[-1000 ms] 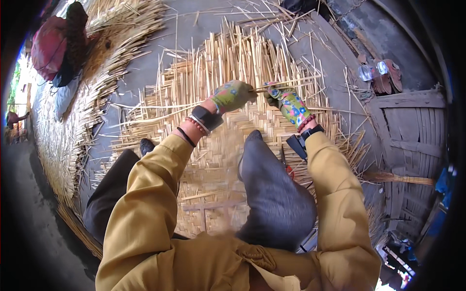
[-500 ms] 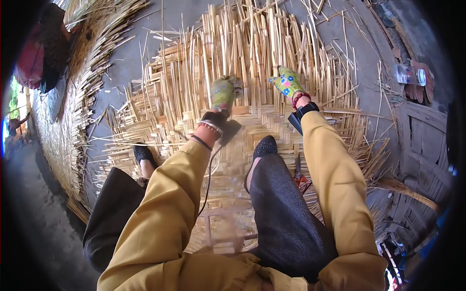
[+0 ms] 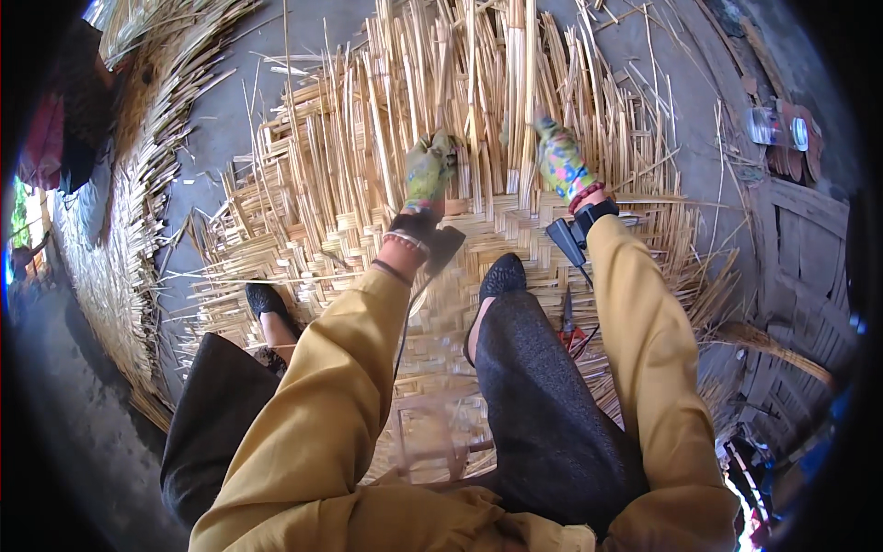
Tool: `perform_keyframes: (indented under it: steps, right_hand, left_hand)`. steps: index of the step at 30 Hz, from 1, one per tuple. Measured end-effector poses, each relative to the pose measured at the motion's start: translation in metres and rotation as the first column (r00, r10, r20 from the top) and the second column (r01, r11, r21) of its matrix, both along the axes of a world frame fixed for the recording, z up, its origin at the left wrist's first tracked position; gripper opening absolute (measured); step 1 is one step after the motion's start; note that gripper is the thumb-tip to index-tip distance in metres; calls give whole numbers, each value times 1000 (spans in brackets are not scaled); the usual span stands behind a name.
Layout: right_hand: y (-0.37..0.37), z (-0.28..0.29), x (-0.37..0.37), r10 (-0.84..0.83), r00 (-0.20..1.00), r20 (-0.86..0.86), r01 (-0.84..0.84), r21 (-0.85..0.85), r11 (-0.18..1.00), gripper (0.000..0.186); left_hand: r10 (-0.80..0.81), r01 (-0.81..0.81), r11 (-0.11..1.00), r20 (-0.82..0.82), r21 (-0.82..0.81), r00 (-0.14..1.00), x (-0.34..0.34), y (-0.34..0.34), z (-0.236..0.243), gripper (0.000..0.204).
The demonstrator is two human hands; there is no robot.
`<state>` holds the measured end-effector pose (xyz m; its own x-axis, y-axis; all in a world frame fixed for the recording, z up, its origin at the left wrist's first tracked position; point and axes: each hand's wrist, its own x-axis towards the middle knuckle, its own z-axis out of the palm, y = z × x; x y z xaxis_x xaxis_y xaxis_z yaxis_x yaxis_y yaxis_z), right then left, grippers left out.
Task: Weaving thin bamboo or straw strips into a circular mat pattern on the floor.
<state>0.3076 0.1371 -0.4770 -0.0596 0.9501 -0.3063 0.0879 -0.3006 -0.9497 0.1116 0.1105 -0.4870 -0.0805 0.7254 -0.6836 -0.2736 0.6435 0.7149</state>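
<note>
Key relation: the pale wide strip (image 3: 517,92) rises from the weave between the two hands, long axis pointing straight away from the person. It's nearer the right hand (image 3: 563,158), which sits just to its right, fingers angled up and left toward it. Contact or only beside it: can't tell.

Left hand (image 3: 429,170) is left of that strip, over the loose strips (image 3: 377,120), fingers curled narrow. Whether anything is pinched inside: can't tell, fingertips blur into the straw. Right hand is narrow too, fingers bunched and reaching forward; grip also can't be told.

Mat (image 3: 543,235) lies on the grey floor (image 3: 207,138) in front of and under the person. Tight weave near the feet, loose ends fanning out beyond the hands and along both sides.

Counts:
- 2 hands, both in flowered gloves (image 3: 425,184)
- 1 mat being handled; strips overlap too much to count
- 2 black shoes: left one (image 3: 267,299) near the mat's left side, right one (image 3: 504,274) on the weave
- 1 red-handled tool (image 3: 570,333), right of the right leg, partly hidden
- 1 broom (image 3: 777,352), far right
- 1 big straw sheet (image 3: 101,230), left, apart from the mat
- 1 wooden panel (image 3: 809,239), right
</note>
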Motion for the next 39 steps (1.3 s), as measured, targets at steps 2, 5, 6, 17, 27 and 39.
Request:
perform_keyframes:
  steps: [2, 5, 6, 17, 27, 39]
  right_hand:
    - [7, 5, 4, -212, 651, -729, -191, -428, 883, 46]
    - [20, -10, 12, -36, 583, -812, -471, -373, 799, 50]
    - [22, -19, 16, -67, 448, -892, -639, -372, 673, 51]
    - [-15, -38, 35, -246, 962, -115, 208, -269, 940, 16]
    - [-51, 12, 46, -189, 874, 447, 313, -223, 923, 23]
    - [-7, 1, 44, 437, 300, 848, -703, -113, 703, 33]
  left_hand:
    - [172, -173, 985, 195, -14, 966, 1, -7, 0, 21]
    - [133, -140, 990, 166, 34, 977, -4, -12, -16, 20]
    - [107, -111, 991, 60, 72, 992, -4, -14, -24, 20]
    - [-601, 691, 702, -377, 171, 704, -14, 26, -18, 7]
    - [-647, 910, 364, -757, -197, 95, -15, 17, -21, 10]
    - [-385, 866, -61, -789, -496, -479, -21, 18, -37, 10]
